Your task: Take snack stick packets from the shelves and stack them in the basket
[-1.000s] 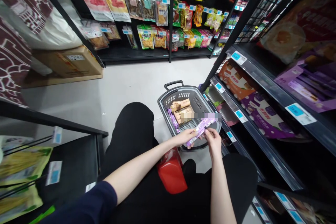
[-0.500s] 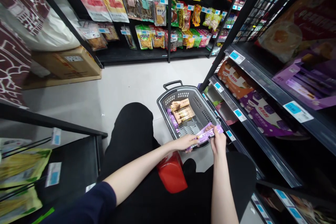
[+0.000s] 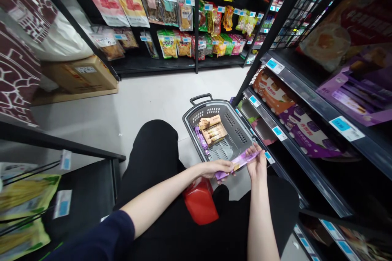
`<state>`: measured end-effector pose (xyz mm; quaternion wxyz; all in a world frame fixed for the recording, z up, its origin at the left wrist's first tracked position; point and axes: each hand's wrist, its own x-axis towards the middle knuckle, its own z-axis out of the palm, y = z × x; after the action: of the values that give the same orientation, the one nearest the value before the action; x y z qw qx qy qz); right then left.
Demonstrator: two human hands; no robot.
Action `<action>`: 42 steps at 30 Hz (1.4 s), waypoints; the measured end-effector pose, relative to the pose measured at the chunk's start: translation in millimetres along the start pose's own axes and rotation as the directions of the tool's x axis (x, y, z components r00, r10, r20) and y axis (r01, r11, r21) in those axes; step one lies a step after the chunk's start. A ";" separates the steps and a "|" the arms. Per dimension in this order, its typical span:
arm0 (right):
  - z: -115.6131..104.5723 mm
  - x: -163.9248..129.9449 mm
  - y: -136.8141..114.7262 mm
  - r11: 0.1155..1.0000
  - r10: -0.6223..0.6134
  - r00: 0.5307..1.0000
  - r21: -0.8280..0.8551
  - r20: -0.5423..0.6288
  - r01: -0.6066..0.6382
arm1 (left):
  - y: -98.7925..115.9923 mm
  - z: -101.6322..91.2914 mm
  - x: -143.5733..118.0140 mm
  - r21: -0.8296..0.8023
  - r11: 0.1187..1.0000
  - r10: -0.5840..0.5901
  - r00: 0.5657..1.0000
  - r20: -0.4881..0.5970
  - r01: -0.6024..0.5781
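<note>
A slim purple snack packet (image 3: 240, 160) stretches between my two hands, over the near end of a grey shopping basket (image 3: 237, 120). My left hand (image 3: 218, 168) is closed round the packet's lower left end. At the upper right end, my right hand (image 3: 257, 164) holds it between thumb and fingers, palm turned up. Inside the basket lie several beige packets (image 3: 213, 132), with purple packets (image 3: 202, 140) along its left wall.
A red stool-like object (image 3: 200, 204) is between my legs. On the right, a shelf (image 3: 306, 136) holds purple and orange snack boxes. Bagged snacks (image 3: 168, 45) hang on the rack ahead. A cardboard box (image 3: 85, 75) sits on the floor at left.
The purple packet has been turned so another face shows. My right hand has shifted slightly right and rolled, its palm now facing more upward. My left hand keeps its hold.
</note>
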<state>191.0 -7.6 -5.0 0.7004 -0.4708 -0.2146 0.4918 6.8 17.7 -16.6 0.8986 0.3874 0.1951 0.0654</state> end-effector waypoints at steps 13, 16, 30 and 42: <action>16.5 -9.1 30.9 0.937 0.155 0.980 -0.332 0.126 -0.105 | 1.2 -7.3 7.2 0.455 0.875 0.352 0.863 -0.362 -0.166; 15.7 -8.5 22.5 0.964 0.152 0.988 -0.227 0.036 -0.140 | 0.9 -6.1 6.1 0.457 0.884 0.280 0.889 -0.361 -0.093; 19.1 -4.6 16.8 0.999 -0.039 0.991 -0.041 -0.131 0.034 | -1.7 1.7 2.1 0.467 0.875 0.275 0.926 -0.259 -0.130; 15.8 -7.6 9.3 0.583 -0.495 0.848 -0.796 -0.188 0.163 | -0.1 3.9 1.7 0.157 0.984 0.091 0.993 -0.071 -0.079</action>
<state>171.1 -6.7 -4.5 0.5477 -0.7566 -0.3399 0.1100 10.0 15.5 -14.8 0.8542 0.4608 0.2175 0.1035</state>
